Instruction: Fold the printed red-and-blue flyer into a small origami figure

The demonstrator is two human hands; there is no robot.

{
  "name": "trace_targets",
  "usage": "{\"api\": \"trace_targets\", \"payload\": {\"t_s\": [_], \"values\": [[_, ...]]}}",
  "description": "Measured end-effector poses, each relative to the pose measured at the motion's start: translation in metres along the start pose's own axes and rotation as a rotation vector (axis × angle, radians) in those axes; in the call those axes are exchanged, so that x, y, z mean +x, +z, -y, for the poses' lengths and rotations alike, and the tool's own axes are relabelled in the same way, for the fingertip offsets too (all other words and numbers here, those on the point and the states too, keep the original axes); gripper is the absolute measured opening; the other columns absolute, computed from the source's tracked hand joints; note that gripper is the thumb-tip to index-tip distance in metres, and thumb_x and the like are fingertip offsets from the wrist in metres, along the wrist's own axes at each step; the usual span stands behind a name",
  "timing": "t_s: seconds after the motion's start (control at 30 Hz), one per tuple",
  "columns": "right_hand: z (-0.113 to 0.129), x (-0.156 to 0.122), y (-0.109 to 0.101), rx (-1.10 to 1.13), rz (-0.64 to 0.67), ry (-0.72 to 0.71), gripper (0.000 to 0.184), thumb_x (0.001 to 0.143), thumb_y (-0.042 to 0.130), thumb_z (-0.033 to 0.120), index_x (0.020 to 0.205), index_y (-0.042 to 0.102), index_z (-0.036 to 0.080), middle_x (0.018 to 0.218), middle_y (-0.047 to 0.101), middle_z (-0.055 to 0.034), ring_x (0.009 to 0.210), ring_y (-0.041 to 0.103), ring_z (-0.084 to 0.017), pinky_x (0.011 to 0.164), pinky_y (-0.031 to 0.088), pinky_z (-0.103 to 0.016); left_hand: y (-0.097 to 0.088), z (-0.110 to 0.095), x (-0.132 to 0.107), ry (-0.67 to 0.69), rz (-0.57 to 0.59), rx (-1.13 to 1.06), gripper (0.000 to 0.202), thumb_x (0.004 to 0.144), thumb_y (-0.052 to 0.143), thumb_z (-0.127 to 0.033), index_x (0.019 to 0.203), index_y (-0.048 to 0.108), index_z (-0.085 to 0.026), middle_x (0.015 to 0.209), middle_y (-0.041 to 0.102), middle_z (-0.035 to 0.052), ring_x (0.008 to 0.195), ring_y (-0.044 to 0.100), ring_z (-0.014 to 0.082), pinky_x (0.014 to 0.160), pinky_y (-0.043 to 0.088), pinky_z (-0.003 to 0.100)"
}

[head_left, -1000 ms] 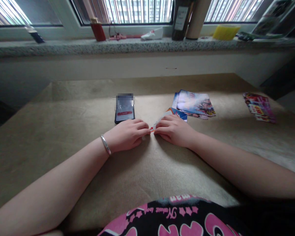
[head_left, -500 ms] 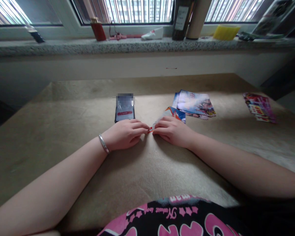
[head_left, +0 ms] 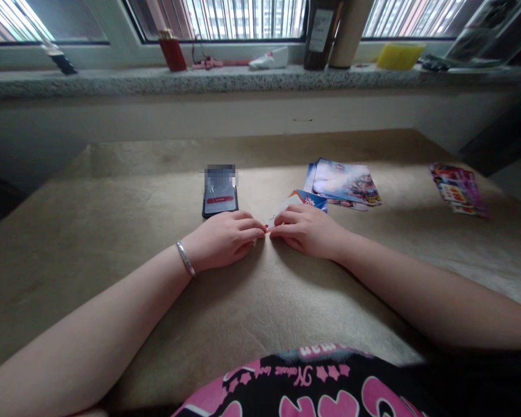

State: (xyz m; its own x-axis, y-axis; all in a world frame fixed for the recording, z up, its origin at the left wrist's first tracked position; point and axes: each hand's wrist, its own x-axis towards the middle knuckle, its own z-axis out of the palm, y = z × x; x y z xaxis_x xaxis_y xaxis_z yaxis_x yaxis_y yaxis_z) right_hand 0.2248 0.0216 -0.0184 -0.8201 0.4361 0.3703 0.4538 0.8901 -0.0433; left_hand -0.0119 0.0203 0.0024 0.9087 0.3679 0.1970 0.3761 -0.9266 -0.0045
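Fingertips (head_left: 261,230) gripping thin printed paper (head_left: 306,198), speckled stone sill (head_left: 243,81)

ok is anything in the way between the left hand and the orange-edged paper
Nothing visible: the left hand is at the near tip of the paper. The right hand covers part of it; the phone lies beyond the left hand.

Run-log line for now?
left hand: at near end of printed paper | right hand: on printed paper | phone: beyond left hand | overlapping sheets: beyond right hand
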Motion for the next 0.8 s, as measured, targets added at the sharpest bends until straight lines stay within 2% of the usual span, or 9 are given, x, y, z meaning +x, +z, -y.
{"api": "trace_targets", "payload": {"t_s": [0.23, 0.4, 0.53, 0.7, 0.8], "values": [[-0.002, -0.004, -0.005, -0.023, 0.040, 0.034, 0.021, 0.086, 0.052, 0.019, 0.096, 0.070, 0.022, 0.091, 0.067, -0.0053, 0.076, 0.049, -0.016, 0.067, 0.035, -0.030, 0.000, -0.002, 0.001, -0.019, 0.000, -0.009, 0.026, 0.087, 0.042, -0.014, 0.104, 0.062, -0.016, 0.107, 0.066, 0.0074, 0.097, 0.058, 0.0183, 0.082, 0.052, 0.032], [-0.002, -0.006, -0.009, -0.055, 0.054, 0.063, 0.020, 0.085, 0.053, 0.021, 0.094, 0.070, 0.024, 0.090, 0.067, -0.0047, 0.078, 0.050, -0.017, 0.068, 0.033, -0.031, 0.001, -0.002, 0.000, -0.022, 0.005, 0.013, 0.030, 0.088, 0.043, -0.016, 0.113, 0.060, -0.017, 0.111, 0.065, 0.0067, 0.099, 0.057, 0.0191, 0.084, 0.051, 0.033], [-0.003, -0.008, -0.012, -0.066, 0.066, 0.059, 0.021, 0.086, 0.052, 0.021, 0.095, 0.070, 0.025, 0.090, 0.067, -0.0038, 0.078, 0.051, -0.017, 0.070, 0.034, -0.032, 0.000, -0.003, 0.001, -0.022, 0.009, 0.023, 0.029, 0.089, 0.043, -0.017, 0.113, 0.060, -0.017, 0.111, 0.065, 0.0066, 0.099, 0.056, 0.0194, 0.083, 0.051, 0.033], [-0.004, -0.010, -0.010, -0.090, 0.035, 0.029, 0.020, 0.087, 0.052, 0.022, 0.096, 0.069, 0.026, 0.094, 0.067, -0.0029, 0.085, 0.051, -0.018, 0.075, 0.034, -0.033, -0.001, -0.004, 0.001, -0.039, 0.027, 0.033, 0.028, 0.089, 0.043, -0.017, 0.111, 0.061, -0.017, 0.108, 0.065, 0.0069, 0.097, 0.056, 0.0186, 0.084, 0.049, 0.031], [-0.006, -0.009, -0.007, -0.107, 0.003, 0.019, 0.020, 0.089, 0.051, 0.023, 0.097, 0.069, 0.026, 0.095, 0.067, -0.0028, 0.086, 0.050, -0.018, 0.077, 0.034, -0.033, 0.000, -0.004, 0.001, -0.039, 0.046, 0.044, 0.032, 0.090, 0.043, -0.021, 0.119, 0.057, -0.018, 0.105, 0.064, 0.0069, 0.098, 0.056, 0.0186, 0.086, 0.048, 0.031]]}}
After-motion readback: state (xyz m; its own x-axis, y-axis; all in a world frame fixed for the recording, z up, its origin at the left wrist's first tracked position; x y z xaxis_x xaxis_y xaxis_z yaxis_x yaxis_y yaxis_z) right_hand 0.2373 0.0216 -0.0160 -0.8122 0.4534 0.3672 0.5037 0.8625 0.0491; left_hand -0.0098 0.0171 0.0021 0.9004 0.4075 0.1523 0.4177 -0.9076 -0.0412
